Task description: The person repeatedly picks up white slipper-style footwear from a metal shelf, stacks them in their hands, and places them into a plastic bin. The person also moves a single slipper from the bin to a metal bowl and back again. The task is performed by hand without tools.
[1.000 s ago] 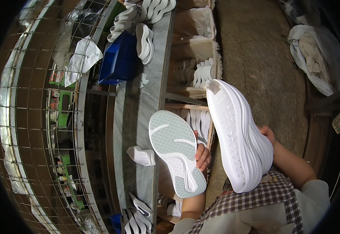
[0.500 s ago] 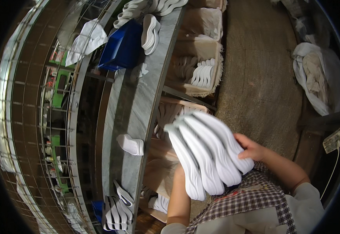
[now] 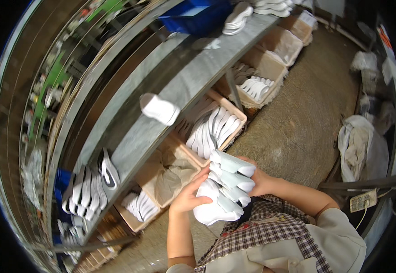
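Both hands close around a stack of white shoe soles, held in front of the person's chest above the concrete floor. The left hand presses its palm and curled fingers against the stack's near side, thumb up along the edge; the right hand cups the far side, mostly hidden behind the soles, so only its knuckles and wrist show. The soles lie edge to edge, fanned slightly, their pale treads facing up and to the right.

Just beyond the hands stands a cardboard box packed with more white soles on edge, and beside it a box lined with crumpled brown paper. Above these runs a grey metal shelf, with a single white sole lying on it and a row of black-and-white soles further left. A blue bin sits at the shelf's far end. White sacks slump on the floor to the right.
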`<state>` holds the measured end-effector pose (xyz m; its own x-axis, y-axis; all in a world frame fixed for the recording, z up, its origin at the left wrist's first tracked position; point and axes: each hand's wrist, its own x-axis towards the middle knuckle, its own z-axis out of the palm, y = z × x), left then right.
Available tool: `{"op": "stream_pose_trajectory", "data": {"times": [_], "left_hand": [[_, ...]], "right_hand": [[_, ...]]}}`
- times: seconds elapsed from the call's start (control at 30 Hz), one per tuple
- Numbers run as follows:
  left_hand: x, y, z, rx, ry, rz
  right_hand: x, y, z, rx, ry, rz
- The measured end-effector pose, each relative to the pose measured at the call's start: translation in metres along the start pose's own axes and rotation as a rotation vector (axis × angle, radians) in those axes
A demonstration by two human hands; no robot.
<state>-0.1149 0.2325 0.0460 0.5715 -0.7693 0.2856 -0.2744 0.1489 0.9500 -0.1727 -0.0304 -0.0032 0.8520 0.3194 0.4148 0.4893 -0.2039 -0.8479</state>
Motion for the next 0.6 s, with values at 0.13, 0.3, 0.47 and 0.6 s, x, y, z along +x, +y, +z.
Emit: {"op": "stream_pose_trajectory", "data": {"times": [0.13,0.3,0.47,0.6], "left_hand": [[-0.062,0.044,-0.011,0.061,0.086,0.036],[-0.146,0.088,-0.013,0.145,0.214,0.001],[-0.216,0.118,-0.016,0.261,0.317,-0.052],[-0.256,0.138,-0.009,0.348,0.522,-0.319]], "right_hand": [[0.026,-0.002,0.058,-0.098,-0.159,-0.195],[0.03,-0.008,0.151,0.466,-0.243,0.086],[0.038,-0.036,0.221,0.869,-0.398,0.434],[0.051,-0.061,0.257,0.859,-0.594,0.529]]}}
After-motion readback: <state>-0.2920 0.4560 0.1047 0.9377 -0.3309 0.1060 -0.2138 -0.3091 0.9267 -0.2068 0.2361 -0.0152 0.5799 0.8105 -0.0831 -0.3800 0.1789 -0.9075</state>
